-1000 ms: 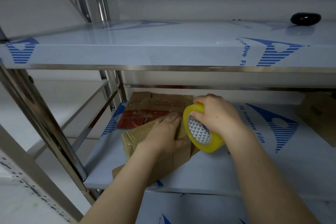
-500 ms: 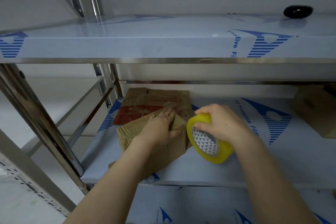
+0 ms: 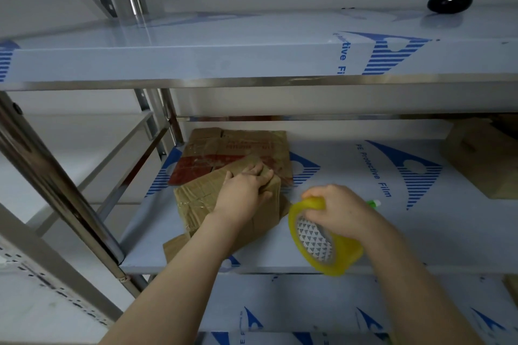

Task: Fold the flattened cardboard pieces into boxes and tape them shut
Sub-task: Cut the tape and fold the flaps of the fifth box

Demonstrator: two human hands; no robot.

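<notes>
A small brown cardboard box (image 3: 201,202) with tape on its top sits on the middle shelf (image 3: 350,185). My left hand (image 3: 244,190) lies flat on the box's top, its fingers bending over the far right corner. My right hand (image 3: 333,207) grips a yellow roll of tape (image 3: 322,244) just right of the box, near the shelf's front edge. Behind the box lies a flattened cardboard piece (image 3: 235,148) with red print.
A brown box (image 3: 485,157) stands at the shelf's right end. A small green and white object (image 3: 374,202) peeks out behind my right hand. An upper shelf (image 3: 252,45) overhangs, bearing a black object (image 3: 450,2). Steel posts (image 3: 56,185) stand at the left.
My right hand has carried the tape roll right and toward the shelf's front edge, away from the box. My left hand has stayed on the box top.
</notes>
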